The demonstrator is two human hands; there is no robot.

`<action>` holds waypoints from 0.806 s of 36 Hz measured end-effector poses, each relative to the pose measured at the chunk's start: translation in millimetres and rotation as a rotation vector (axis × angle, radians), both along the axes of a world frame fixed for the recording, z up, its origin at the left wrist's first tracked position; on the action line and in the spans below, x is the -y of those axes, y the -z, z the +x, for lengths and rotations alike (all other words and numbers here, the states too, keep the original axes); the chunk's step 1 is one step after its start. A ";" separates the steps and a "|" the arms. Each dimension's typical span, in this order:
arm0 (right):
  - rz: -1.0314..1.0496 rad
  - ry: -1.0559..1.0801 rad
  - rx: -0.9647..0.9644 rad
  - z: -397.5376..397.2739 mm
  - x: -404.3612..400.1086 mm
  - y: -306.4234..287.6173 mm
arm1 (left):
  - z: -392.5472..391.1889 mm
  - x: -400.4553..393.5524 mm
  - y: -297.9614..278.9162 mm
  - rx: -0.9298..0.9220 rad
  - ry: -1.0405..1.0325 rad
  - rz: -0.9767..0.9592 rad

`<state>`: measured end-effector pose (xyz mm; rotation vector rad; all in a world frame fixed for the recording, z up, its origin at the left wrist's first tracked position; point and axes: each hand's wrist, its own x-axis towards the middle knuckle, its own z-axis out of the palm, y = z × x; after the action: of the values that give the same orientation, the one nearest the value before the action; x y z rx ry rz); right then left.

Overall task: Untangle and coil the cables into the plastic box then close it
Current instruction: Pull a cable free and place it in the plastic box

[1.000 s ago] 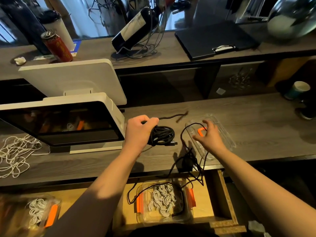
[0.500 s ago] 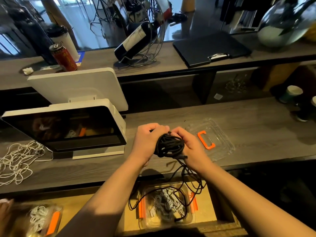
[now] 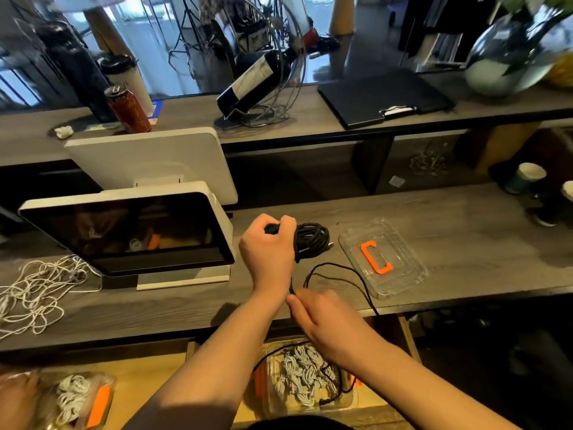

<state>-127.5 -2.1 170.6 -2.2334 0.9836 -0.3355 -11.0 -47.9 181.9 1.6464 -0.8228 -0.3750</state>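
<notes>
My left hand (image 3: 268, 246) grips a coiled bundle of black cable (image 3: 311, 240) just above the grey wooden counter. A loose tail of the same cable (image 3: 338, 271) loops over the counter and drops off its front edge. My right hand (image 3: 313, 315) pinches that tail near my left wrist. To the right of the coil lies a clear plastic lid with an orange handle (image 3: 383, 259). Below the counter, an open clear plastic box (image 3: 302, 377) holds coiled white cables, and the black tail's end hangs into it.
A white point-of-sale screen (image 3: 130, 231) stands left of my hands. A tangle of white cable (image 3: 34, 290) lies at the counter's left end. Another clear box with white coils (image 3: 74, 398) sits at lower left. Paper cups (image 3: 527, 176) stand far right.
My right hand left the coil and slid down toward me along the loose tail. My left hand still holds the coil, which moved slightly farther onto the counter.
</notes>
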 end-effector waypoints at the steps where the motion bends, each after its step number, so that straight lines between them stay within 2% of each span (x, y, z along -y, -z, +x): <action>1: -0.015 -0.024 -0.016 0.1 -3.0 -3.4 | 2.5 0.5 3.8 0.061 0.009 0.016; 4: -0.062 -0.050 -0.041 -3.6 -0.4 -20.9 | 14.7 2.8 15.2 0.199 0.086 0.140; 8: -0.205 -0.063 -0.051 -12.6 23.8 -43.5 | 24.3 -0.1 21.6 0.287 0.298 0.313; 12: -0.300 0.025 -0.012 -25.5 52.4 -48.3 | 18.5 -9.7 10.9 0.323 0.475 0.339; 15: -0.256 0.094 0.036 -38.4 70.5 -41.0 | 10.9 -13.5 2.5 0.314 0.486 0.308; 25: -0.136 0.194 0.218 -51.3 72.6 -16.8 | 3.9 -23.7 -7.7 -0.204 0.673 0.194; 29: 0.031 0.145 0.233 -40.7 53.1 -1.9 | 6.3 -26.7 -6.2 -0.527 0.693 0.170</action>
<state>-168.2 -55.2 172.4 -2.0446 1.0185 -0.6257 -4.7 -21.2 188.2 1.2705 -0.9452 -1.3299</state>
